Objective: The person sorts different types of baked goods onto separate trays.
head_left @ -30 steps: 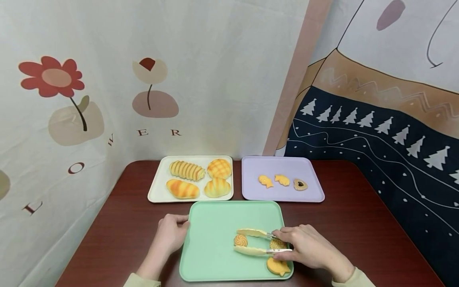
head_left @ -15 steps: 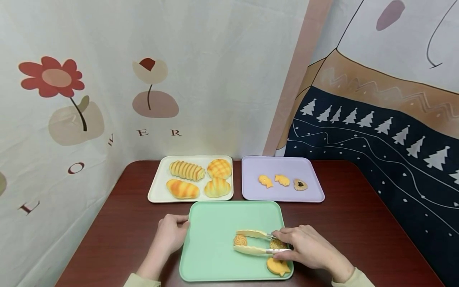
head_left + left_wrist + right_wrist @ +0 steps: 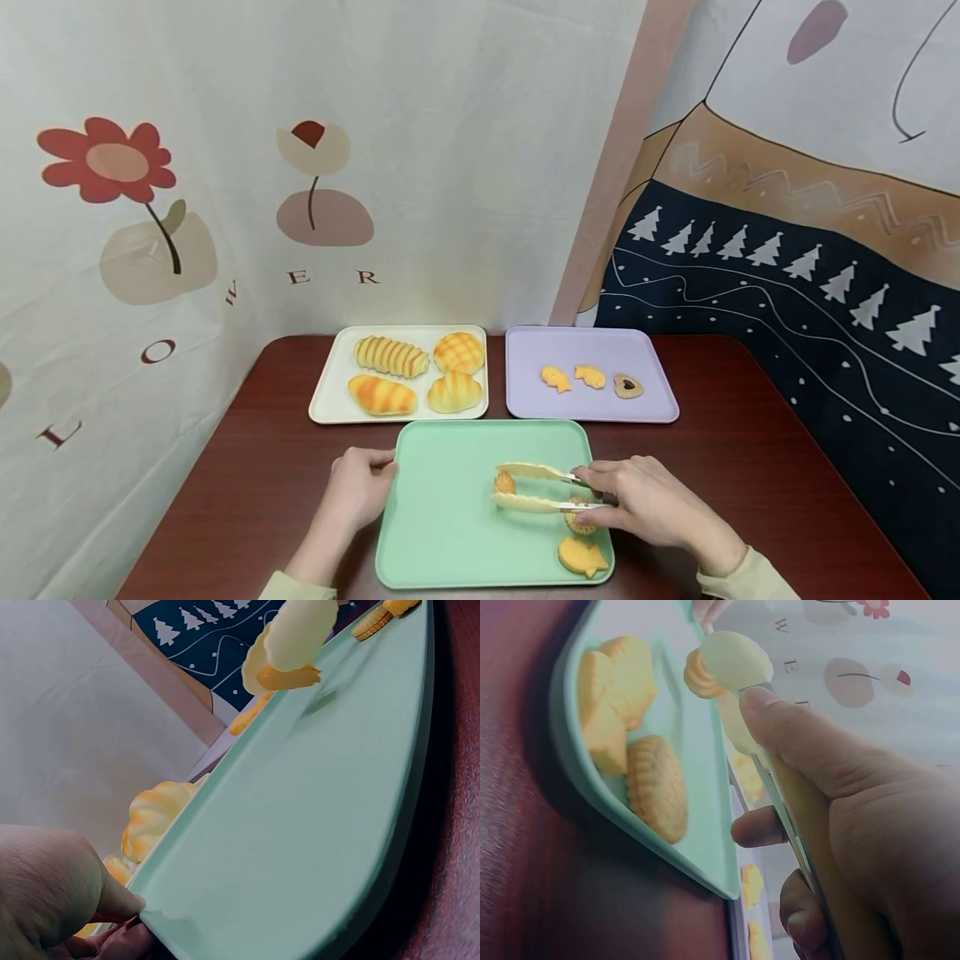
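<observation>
My left hand (image 3: 362, 490) pinches the left rim of the green tray (image 3: 450, 533) between thumb and fingers. My right hand (image 3: 645, 508) holds food tongs (image 3: 528, 504) with cream scalloped tips over the tray's right half. Between the tips is a small swirl cookie (image 3: 505, 482), raised off the tray in the left wrist view, with a shadow beneath. A round ridged cookie (image 3: 656, 787) lies on the tray below the right hand, partly covered in the head view. Nearer the front right corner rests a fish-shaped cookie (image 3: 581, 557).
Behind the green tray stands a white tray (image 3: 322, 408) with several breads (image 3: 382, 395). To its right, a lilac tray (image 3: 585, 346) carries two small fish cookies (image 3: 556, 379) and a heart cookie (image 3: 627, 386). All stand on a dark red table (image 3: 720, 433) before a printed cloth.
My right hand has moved slightly away from me with the tongs, lifting the swirl cookie off the tray. More of the round cookie shows. My left hand has stayed in place.
</observation>
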Demonstrator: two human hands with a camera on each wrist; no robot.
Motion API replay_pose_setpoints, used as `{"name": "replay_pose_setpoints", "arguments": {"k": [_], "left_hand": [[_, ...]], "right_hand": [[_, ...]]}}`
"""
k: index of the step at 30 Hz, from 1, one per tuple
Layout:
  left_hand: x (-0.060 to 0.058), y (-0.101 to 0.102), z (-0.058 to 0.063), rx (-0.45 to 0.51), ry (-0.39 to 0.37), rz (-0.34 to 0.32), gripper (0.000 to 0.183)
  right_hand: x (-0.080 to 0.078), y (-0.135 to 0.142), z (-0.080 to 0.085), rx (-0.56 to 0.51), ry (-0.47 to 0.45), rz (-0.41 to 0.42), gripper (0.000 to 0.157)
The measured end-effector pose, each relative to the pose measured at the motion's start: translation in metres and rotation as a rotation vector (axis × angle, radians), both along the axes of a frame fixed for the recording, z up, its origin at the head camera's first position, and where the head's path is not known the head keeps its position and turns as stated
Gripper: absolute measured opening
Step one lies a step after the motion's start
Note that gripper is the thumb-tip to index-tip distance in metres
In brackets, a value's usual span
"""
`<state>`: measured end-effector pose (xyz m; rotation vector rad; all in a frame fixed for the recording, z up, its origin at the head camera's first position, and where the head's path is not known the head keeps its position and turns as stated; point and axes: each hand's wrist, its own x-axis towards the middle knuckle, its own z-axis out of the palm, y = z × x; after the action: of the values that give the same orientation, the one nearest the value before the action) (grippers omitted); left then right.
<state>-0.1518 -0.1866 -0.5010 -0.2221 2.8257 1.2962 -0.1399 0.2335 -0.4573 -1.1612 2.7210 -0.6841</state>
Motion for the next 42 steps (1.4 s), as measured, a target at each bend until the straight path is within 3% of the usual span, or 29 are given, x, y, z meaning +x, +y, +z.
{"name": "replay_pose_setpoints", "arguments": {"k": [10,19,29,42], "left_hand": [[0.000,0.000,0.001,-0.002,0.000,0.001,0.025],[0.000,0.000,0.001,-0.006,0.006,-0.002,0.025],[-0.001,0.000,0.001,0.003,-0.004,0.002,0.026],[0.000,0.000,-0.001,0.003,-0.008,0.007,0.026]], "right_hand": [[-0.008,0.008,0.008,-0.021,0.035,-0.045,0.049],[-0.019,0.019,0.015,0.023,0.088,-0.127,0.054],[-0.034,0.030,0.010,0.076,0.150,-0.275,0.064],[-0.055,0.036,-0.002,0.080,0.164,-0.350,0.070]]}}
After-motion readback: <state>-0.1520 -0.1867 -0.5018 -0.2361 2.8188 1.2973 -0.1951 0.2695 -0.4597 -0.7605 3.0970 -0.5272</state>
